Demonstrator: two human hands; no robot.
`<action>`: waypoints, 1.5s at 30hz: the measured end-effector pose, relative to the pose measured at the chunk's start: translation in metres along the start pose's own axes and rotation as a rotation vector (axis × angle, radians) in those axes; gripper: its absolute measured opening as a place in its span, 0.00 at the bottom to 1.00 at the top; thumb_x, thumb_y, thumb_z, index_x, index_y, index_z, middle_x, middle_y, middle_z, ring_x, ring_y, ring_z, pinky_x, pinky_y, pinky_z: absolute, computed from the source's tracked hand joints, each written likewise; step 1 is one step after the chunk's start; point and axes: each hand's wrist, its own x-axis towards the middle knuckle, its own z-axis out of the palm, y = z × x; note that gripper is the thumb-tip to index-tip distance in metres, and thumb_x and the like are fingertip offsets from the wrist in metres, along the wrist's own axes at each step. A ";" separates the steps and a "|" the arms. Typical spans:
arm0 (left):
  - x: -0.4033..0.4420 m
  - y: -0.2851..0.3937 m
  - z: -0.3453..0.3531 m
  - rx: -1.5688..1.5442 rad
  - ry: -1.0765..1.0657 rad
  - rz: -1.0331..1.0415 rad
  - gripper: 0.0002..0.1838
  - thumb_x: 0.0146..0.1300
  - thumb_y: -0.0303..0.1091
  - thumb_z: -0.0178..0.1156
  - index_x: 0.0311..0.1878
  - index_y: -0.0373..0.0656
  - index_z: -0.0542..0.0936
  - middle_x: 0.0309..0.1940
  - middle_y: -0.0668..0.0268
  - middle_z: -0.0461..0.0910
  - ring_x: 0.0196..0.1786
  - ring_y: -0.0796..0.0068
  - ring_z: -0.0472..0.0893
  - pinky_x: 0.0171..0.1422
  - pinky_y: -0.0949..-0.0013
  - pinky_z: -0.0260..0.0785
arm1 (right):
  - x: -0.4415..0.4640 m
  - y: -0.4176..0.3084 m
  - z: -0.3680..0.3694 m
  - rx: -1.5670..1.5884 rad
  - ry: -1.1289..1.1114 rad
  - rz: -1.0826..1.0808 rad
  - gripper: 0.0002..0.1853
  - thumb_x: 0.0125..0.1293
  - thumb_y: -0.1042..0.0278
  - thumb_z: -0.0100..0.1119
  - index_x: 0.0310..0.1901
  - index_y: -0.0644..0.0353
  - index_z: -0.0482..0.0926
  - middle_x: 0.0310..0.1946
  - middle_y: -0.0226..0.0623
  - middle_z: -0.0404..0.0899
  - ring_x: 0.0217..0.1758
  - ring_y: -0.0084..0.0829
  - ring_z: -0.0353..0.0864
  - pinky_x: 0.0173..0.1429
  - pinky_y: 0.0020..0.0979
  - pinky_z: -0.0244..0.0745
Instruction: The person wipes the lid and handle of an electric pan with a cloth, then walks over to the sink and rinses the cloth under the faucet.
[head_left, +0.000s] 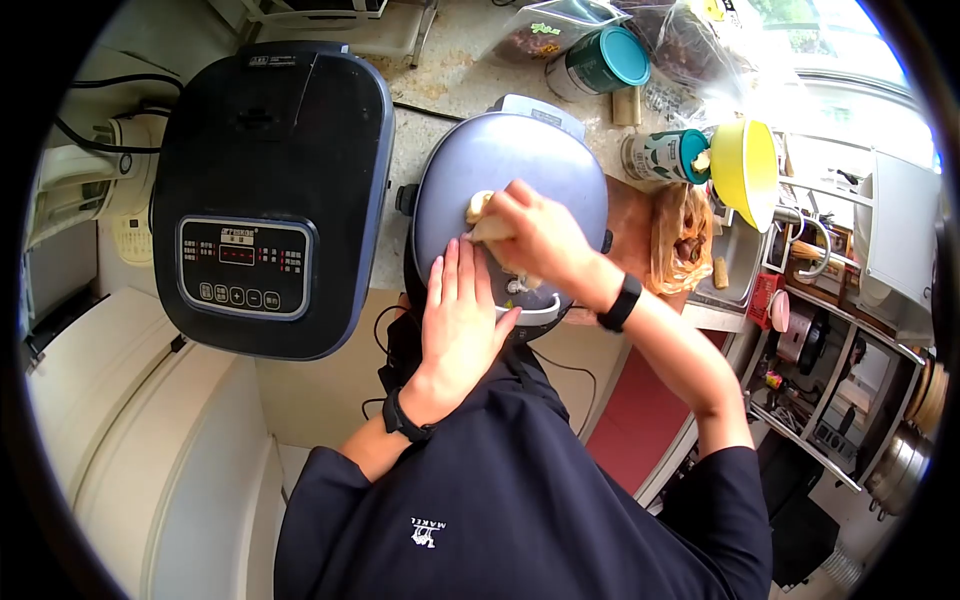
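Observation:
A round, blue-grey electric griddle with its lid down stands at the counter's front edge, directly before me. My left hand lies on the near left part of the lid, fingers stretched out. Pressed against the middle of the lid, my right hand grips a crumpled, pale cream cloth. Part of the cloth bulges out beyond the fingers, and the rest is hidden under the hand. The griddle's pale handle shows at the near side, to the right of my left hand.
Left of the griddle stands a large black appliance with a control panel. Behind and right are teal-lidded cans, plastic bags, a yellow bowl and an orange-tinted bag. A sink lies farther right.

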 end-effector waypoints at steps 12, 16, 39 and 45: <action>-0.001 0.003 0.008 0.119 -0.007 -0.001 0.48 0.69 0.60 0.63 0.75 0.24 0.66 0.78 0.39 0.63 0.83 0.48 0.60 0.88 0.50 0.47 | 0.009 -0.014 0.012 -0.168 -0.011 -0.009 0.22 0.54 0.72 0.70 0.51 0.59 0.75 0.43 0.50 0.78 0.37 0.56 0.85 0.41 0.51 0.83; -0.004 -0.001 0.011 0.102 0.014 0.000 0.47 0.71 0.59 0.61 0.76 0.24 0.65 0.80 0.38 0.60 0.84 0.47 0.58 0.89 0.50 0.46 | 0.043 0.032 -0.018 -0.322 0.141 0.230 0.19 0.59 0.74 0.70 0.52 0.59 0.77 0.47 0.51 0.80 0.42 0.56 0.86 0.44 0.49 0.84; -0.035 -0.015 -0.003 -0.038 0.042 0.008 0.44 0.69 0.56 0.64 0.76 0.29 0.67 0.76 0.46 0.69 0.81 0.56 0.66 0.86 0.53 0.53 | 0.032 -0.016 0.010 0.085 -0.075 -0.148 0.23 0.53 0.82 0.68 0.52 0.55 0.84 0.48 0.43 0.79 0.50 0.56 0.84 0.53 0.45 0.82; -0.043 -0.028 -0.008 -0.152 0.033 -0.045 0.38 0.72 0.53 0.63 0.72 0.29 0.72 0.78 0.48 0.68 0.81 0.52 0.66 0.85 0.51 0.55 | 0.016 0.016 0.007 0.089 0.165 0.143 0.26 0.50 0.83 0.69 0.55 0.56 0.85 0.47 0.46 0.80 0.49 0.55 0.85 0.54 0.43 0.83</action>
